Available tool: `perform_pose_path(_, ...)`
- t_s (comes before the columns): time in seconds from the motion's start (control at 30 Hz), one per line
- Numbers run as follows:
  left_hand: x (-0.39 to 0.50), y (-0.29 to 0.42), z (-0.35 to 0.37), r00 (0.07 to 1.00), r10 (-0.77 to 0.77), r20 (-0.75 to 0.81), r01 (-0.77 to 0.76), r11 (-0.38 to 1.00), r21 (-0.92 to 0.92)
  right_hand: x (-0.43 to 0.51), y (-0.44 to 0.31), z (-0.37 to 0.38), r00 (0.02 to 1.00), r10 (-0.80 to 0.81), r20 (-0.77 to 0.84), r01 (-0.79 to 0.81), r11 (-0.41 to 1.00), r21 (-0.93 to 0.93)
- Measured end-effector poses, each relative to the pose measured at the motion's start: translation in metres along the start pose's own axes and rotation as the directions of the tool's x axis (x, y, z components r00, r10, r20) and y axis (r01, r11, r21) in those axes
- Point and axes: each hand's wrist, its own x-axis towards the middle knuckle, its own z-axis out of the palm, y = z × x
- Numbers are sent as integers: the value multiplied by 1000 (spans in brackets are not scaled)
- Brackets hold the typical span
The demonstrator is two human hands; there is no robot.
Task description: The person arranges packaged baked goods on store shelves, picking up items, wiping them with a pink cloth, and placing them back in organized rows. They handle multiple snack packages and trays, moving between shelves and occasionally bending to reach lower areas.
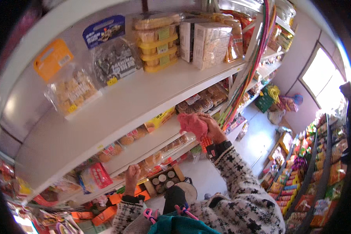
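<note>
My right hand (212,128) grips a bunched pink cloth (193,124) in front of the edge of the white shelf (152,96), close to dark packaged baked goods (204,99) on the tier below. A red-and-white patterned strip (206,144) lies along the wrist. My left hand (132,174) is curled at the lower shelf's front edge, with no object visible in it. On the upper shelf stand a clear bag of light snacks (71,90), a dark snack pack (115,60), stacked yellow-lidded tubs (159,48) and wrapped white boxes (212,44).
Colourful hanging straps (251,64) run down the shelf post just right of my right hand. Below stands an open carton of round-topped cans (163,180), beside a round stool (187,191). Racks of packaged snacks (289,187) line the right side, under a bright window (321,77).
</note>
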Motion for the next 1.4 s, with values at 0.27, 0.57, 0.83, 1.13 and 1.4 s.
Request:
perform_pose_path(0.27,-2,-82,59,941,338,-31,-293,856,426,-58,183,-85,974,-184,133,135,941,312)
perform_pose_path(0.57,-17,-67,231,872,404,276,-464,862,203,-250,225,-199,972,-234,-20,227,918,324)
perform_pose_path(0.83,0,73,333,756,473,452,-640,680,358,-339,151,-285,740,-672,5,584,639,-502)
perform_pose_path(1.13,36,198,312,761,584,283,-641,611,464,-341,136,-297,936,-277,-216,332,898,288)
perform_pose_path(1.4,87,296,302,725,689,11,-643,671,369,-326,114,-329,858,-498,-130,495,867,-53)
